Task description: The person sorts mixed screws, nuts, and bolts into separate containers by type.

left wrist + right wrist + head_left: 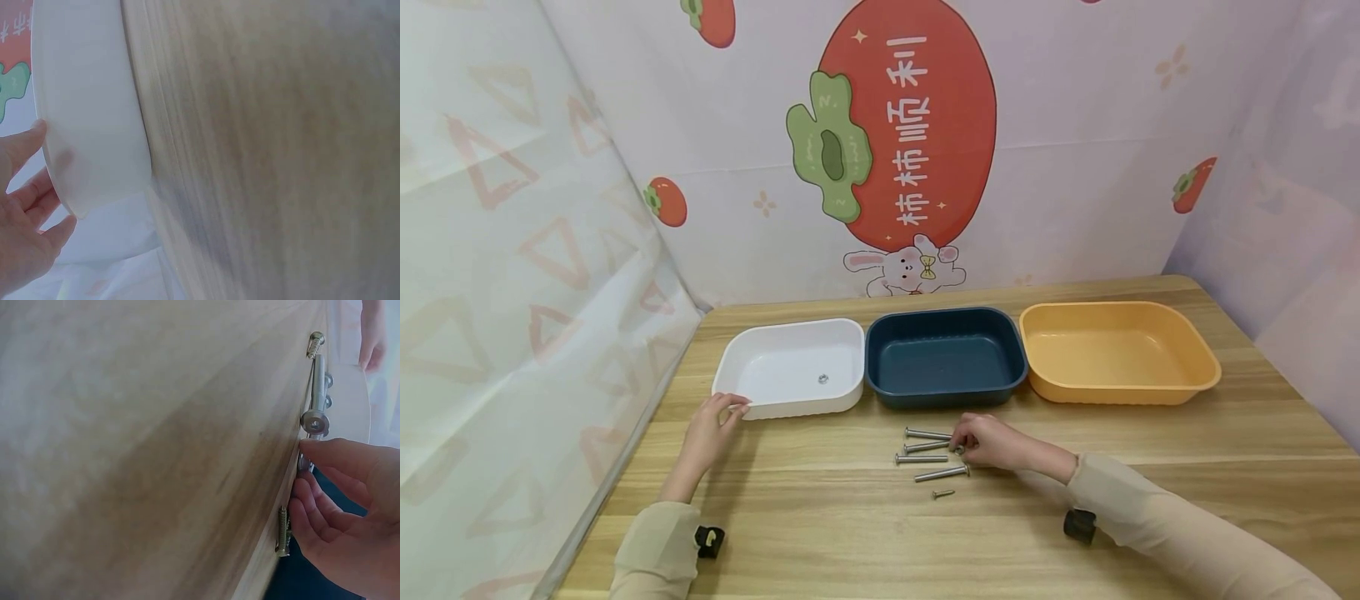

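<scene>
My left hand holds the front left corner of the white tray, fingertips over its rim. Part of a finger shows as a shadow through the wall in the left wrist view. My right hand is low over the table, pinching a small metal nut between thumb and fingers, which mostly cover it. Several long steel bolts lie just left of this hand. A short screw lies nearer the front. Another short screw is beside the right fingers in the right wrist view.
A small metal nut lies inside the white tray. To its right stand a dark blue tray and a yellow tray, all in a row along the back of the wooden table. A printed cloth hangs behind.
</scene>
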`<state>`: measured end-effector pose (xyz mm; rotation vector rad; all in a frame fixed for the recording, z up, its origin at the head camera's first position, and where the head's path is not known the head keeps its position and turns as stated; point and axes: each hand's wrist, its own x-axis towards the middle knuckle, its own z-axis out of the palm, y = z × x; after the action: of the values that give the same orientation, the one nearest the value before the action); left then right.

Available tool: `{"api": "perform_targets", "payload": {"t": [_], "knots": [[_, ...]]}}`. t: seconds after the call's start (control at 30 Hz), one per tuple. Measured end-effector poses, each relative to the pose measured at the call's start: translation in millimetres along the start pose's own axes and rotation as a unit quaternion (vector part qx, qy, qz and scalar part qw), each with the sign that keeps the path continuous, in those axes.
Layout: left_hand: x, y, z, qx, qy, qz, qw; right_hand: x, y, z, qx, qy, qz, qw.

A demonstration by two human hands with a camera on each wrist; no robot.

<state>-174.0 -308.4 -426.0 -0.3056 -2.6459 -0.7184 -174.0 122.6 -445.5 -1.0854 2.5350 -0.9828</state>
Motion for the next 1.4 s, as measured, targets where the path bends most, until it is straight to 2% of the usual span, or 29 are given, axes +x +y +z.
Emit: {"api": "perform_targets", "payload": {"t": [0.5,0.83,1.13,1.4], "knots": [[0.1,0.9,-0.6,0.001,0.008,0.012,0.9999,0.0,4.9,0.2,0.008,0.009,-0.001,0.9999],[0.4,0.2,0.4,-0.002,0.007,0.015,0.9999,-1.9,3.1,-0.1,0.009,0.008,0.017,0.9998],[-0.7,0.5,-0.9,-0.003,0.0,0.004,1.0,-2.6,1.5,-2.0,0.005,0.013,0.009,0.9999],[-1.0,0.0,-1.1,0.0,0.002,0.008,1.0,-0.6,-4.5,-3.3,0.011,0.027,-0.003,0.9996]]}}
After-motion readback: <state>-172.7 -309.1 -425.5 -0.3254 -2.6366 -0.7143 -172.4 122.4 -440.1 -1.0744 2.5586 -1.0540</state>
